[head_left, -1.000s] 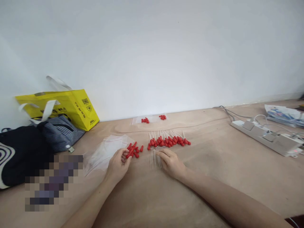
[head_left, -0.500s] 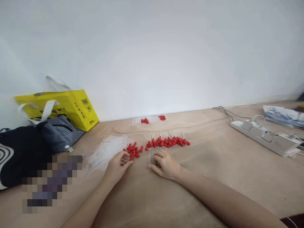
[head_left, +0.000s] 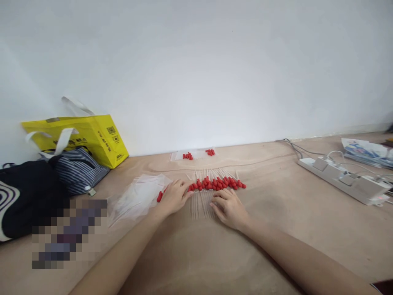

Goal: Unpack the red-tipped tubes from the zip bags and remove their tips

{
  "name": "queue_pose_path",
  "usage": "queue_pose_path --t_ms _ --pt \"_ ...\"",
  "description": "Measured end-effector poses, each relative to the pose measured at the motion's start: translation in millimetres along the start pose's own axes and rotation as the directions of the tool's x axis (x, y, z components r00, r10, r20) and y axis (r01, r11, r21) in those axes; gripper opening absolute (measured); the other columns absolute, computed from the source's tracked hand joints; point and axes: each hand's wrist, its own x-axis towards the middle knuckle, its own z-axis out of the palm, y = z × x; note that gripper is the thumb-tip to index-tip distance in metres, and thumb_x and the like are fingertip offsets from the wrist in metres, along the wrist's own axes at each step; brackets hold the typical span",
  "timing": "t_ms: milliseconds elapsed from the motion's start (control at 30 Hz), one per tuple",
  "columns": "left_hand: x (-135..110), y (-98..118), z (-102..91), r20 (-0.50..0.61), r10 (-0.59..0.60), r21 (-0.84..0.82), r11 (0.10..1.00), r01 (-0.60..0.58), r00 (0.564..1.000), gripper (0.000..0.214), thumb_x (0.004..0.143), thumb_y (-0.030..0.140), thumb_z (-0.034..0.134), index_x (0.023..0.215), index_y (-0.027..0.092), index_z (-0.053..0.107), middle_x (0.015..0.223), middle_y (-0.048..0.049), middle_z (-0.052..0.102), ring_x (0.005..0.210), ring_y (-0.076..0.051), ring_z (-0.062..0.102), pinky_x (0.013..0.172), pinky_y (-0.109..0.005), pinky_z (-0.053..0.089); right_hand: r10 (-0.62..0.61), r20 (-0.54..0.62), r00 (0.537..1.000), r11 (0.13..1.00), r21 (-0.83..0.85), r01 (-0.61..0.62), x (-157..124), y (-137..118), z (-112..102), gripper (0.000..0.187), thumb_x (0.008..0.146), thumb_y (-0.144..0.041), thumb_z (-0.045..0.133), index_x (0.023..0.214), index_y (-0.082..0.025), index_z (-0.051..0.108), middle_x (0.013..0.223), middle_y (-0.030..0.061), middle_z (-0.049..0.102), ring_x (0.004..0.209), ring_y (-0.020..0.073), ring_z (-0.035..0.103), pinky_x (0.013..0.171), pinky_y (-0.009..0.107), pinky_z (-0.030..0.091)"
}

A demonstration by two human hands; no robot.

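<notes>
My left hand (head_left: pixel 175 196) lies over the loose red rubber bulbs (head_left: pixel 160 196), hiding most of them. Its fingers are stretched forward, with the tips beside the left end of a row of droppers with red bulbs (head_left: pixel 219 183). Clear thin dropper tubes (head_left: pixel 199 206) lie side by side in front of that row. At their right edge rests my right hand (head_left: pixel 229 208), fingers loosely bent and apart, tips near the tubes. Nothing shows held in either hand.
Clear plastic bags (head_left: pixel 138 196) lie to the left. Another bag (head_left: pixel 198 154) with red bulbs and tubes is by the wall. A yellow bag (head_left: pixel 98 139), a striped bag (head_left: pixel 76 172) and a black bag (head_left: pixel 30 196) stand left; a white power strip (head_left: pixel 344 180) lies right.
My left hand has moved forward and right over the loose bulbs. My right hand has shifted right, and the clear tubes now show spread out between the hands.
</notes>
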Motion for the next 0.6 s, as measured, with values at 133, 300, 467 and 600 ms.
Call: queue_pose_path --t_ms 133,300,467,600 --pt "21.0 4.2 8.7 0.085 -0.067 -0.011 0.998 0.068 0.994 0.022 0.078 0.035 0.049 0.094 0.022 0.057 0.080 -0.0043 0.059 0.078 -0.020 0.055 0.070 -0.031 0.040 0.047 -0.006 0.999 0.998 0.030 -0.047 -2.6 6.9 -4.9 0.016 0.081 -0.020 0.047 0.073 -0.018 0.060 0.079 0.0031 0.059 0.073 0.0131 0.051 0.067 0.029 0.031" --pt "25.0 3.5 18.9 0.024 -0.163 -0.025 0.986 0.163 0.986 0.014 0.076 0.033 0.050 0.078 0.019 0.053 0.068 -0.0018 0.058 0.066 -0.018 0.056 0.060 -0.027 0.039 0.038 0.000 0.999 0.996 0.086 -0.038 -0.3 5.9 -2.3 0.015 0.081 -0.019 0.047 0.073 -0.018 0.060 0.079 0.0033 0.060 0.074 0.0132 0.052 0.068 0.029 0.031" --pt "14.4 1.7 17.5 -0.144 -0.343 -0.049 0.939 0.339 0.928 0.010 0.079 0.022 0.039 0.078 0.018 0.047 0.076 -0.0050 0.059 0.071 -0.018 0.058 0.062 -0.027 0.041 0.006 -0.007 1.000 0.997 0.073 -0.005 0.3 4.4 -1.2 0.017 0.081 -0.019 0.047 0.072 -0.017 0.061 0.080 0.0041 0.060 0.073 0.0131 0.052 0.068 0.029 0.031" --pt "-10.7 -5.0 4.0 -0.262 -0.452 -0.183 0.891 0.416 0.853 0.009 0.079 0.023 0.038 0.079 0.018 0.045 0.073 -0.0032 0.060 0.067 -0.016 0.059 0.061 -0.027 0.044 0.004 -0.027 1.000 0.996 0.094 -0.002 -0.8 5.3 0.4 0.014 0.080 -0.018 0.048 0.075 -0.018 0.061 0.080 0.0042 0.060 0.074 0.0137 0.052 0.068 0.029 0.034"
